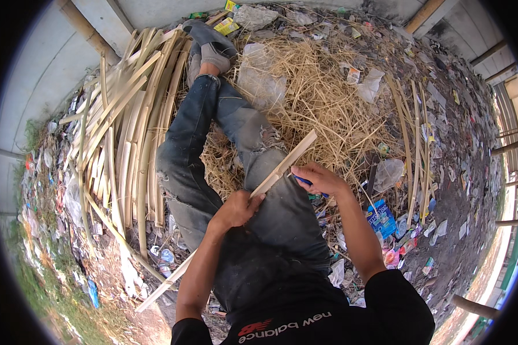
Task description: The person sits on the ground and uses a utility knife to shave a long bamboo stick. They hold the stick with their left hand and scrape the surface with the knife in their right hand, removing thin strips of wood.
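Observation:
A long, pale split bamboo strip slants across my thighs, its lower end passing beneath my left forearm toward the ground. My left hand is closed around its middle, thumb along the strip. On the strip's right side, my right hand grips a blue-handled knife. The knife is close against the strip's edge, near a joint in the bamboo; its blade hardly shows. My legs in torn dark jeans stretch forward, ankles crossed.
A large pile of bamboo strips lies left of my legs. Straw-like shavings heap up ahead and to the right. Several more strips lie farther right. Litter, including a blue packet, covers the ground. A pale wall stands at the far left.

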`<act>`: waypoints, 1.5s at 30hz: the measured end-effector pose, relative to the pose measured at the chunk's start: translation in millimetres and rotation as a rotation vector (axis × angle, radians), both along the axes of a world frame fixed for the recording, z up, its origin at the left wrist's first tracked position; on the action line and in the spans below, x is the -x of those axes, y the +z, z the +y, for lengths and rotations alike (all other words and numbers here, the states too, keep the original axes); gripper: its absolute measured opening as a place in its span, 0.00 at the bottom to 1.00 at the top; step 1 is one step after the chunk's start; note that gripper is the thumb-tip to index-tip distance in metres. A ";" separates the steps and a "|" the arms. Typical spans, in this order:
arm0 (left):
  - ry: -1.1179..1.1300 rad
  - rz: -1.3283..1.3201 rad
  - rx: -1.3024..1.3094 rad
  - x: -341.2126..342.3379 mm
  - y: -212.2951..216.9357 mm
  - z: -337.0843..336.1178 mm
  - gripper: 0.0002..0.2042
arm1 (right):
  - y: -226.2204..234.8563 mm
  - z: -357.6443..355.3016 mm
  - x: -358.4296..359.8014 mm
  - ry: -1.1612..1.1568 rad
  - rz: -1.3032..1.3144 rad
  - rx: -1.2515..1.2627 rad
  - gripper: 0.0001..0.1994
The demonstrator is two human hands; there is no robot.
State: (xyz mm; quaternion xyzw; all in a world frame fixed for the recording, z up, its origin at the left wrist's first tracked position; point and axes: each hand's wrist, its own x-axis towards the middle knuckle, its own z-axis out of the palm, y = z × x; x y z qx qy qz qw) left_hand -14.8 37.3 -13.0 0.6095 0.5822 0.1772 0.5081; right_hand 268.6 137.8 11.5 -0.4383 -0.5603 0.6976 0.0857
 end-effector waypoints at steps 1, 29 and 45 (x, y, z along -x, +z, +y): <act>-0.004 0.007 0.000 0.5 1.1 0.0 0.27 | 4.0 -1.4 0.5 -0.113 -0.057 -0.122 0.33; 0.045 0.211 -0.296 -17.2 -4.6 -10.2 0.25 | -4.9 -15.5 18.7 -0.060 -0.682 -0.909 0.27; 0.069 0.469 -0.343 -22.1 10.7 -28.3 0.21 | -6.7 18.3 -24.7 -0.320 -0.699 -0.763 0.29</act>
